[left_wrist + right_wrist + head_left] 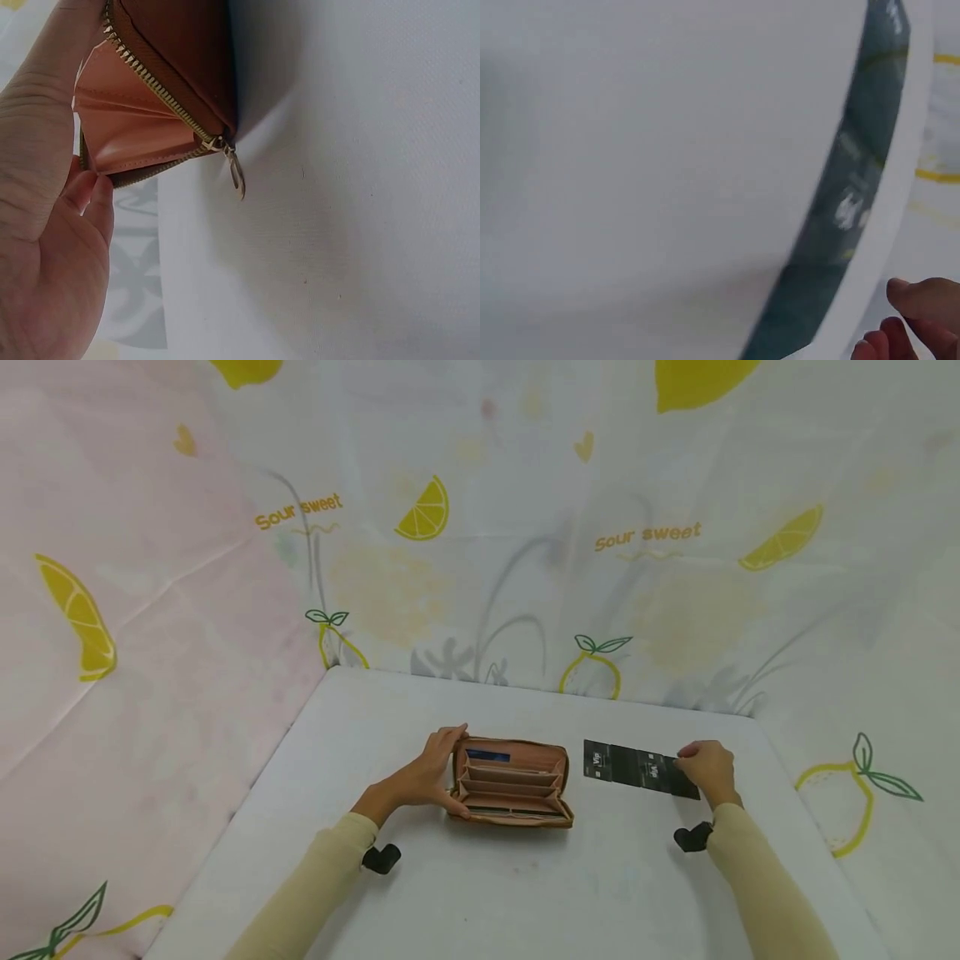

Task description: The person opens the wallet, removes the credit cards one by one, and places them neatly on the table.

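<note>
A brown zip-around wallet lies spread wide on the white table, showing tan inner compartments. A blue card sits in its back slot. My left hand grips the wallet's left end, thumb on the near edge and fingers at the far edge. The left wrist view shows the brass zipper pull hanging from the wallet's corner. To the right, several black cards lie in a slanting row, some lettered "Vip". Over the row's right end is my right hand, its fingers loosely bent, with nothing visible between them in the right wrist view.
The white table runs back to a lemon-printed cloth wall, which also rises on both sides. A black wrist device is at the left sleeve, and another black device is at the right.
</note>
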The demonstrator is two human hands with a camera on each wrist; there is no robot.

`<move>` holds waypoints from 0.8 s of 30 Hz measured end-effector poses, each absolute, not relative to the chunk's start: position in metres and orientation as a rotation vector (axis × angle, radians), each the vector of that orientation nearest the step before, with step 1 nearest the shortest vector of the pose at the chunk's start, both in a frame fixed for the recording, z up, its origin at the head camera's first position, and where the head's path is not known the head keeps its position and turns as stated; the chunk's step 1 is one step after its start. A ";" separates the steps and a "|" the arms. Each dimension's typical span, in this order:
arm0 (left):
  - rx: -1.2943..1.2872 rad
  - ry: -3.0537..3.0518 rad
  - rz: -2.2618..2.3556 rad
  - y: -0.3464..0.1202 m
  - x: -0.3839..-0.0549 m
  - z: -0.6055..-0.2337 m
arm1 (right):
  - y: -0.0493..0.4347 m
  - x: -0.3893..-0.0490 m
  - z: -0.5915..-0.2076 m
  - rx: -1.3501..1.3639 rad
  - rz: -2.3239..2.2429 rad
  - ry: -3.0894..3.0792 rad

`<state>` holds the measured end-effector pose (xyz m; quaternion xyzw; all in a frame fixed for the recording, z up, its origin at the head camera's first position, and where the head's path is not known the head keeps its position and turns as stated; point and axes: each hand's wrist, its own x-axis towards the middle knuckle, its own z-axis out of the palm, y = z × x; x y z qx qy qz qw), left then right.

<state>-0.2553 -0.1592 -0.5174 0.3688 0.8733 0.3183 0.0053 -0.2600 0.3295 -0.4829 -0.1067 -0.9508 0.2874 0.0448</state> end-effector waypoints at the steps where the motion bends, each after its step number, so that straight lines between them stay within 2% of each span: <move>1: 1.147 2.731 0.996 -0.159 -0.255 -0.517 | 0.321 -0.264 -0.479 -0.274 0.864 -2.893; 8: 1.116 2.729 0.990 -0.161 -0.256 -0.515 | 0.245 -0.288 -0.450 0.103 0.859 -2.795; 14: 1.106 2.718 1.005 -0.161 -0.257 -0.514 | 0.182 -0.300 -0.445 0.389 0.827 -2.671; 24: 1.108 2.718 1.002 -0.159 -0.257 -0.517 | 0.091 -0.277 -0.437 0.725 0.851 -2.700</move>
